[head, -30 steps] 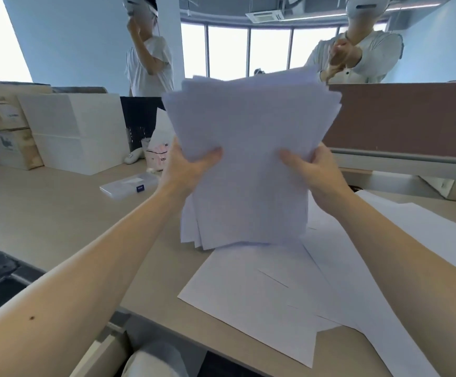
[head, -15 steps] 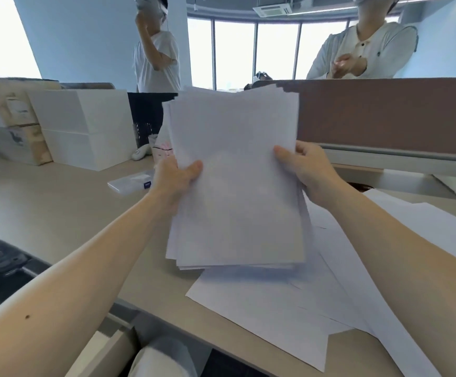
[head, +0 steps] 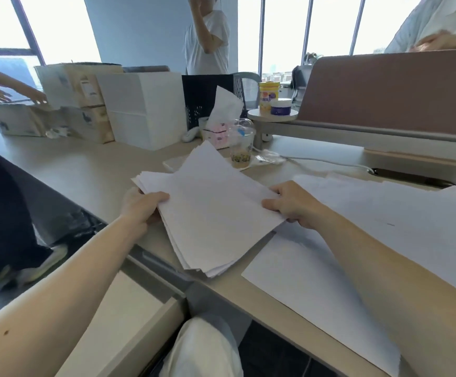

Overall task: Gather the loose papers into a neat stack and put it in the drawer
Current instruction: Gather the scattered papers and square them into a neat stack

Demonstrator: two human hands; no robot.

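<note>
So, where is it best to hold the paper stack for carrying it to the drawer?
Grip the paper stack by its two long edges, one hand from each side, thumb on top. Its sheets are fanned, not squared, so the left hand and right hand pinching opposite edges keep them together.

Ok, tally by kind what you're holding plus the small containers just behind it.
Paper stack: 1
Clear plastic cup: 1
Yellow canister: 1
White jar, purple label: 1
Pink tissue box: 1
Total: 5
</note>
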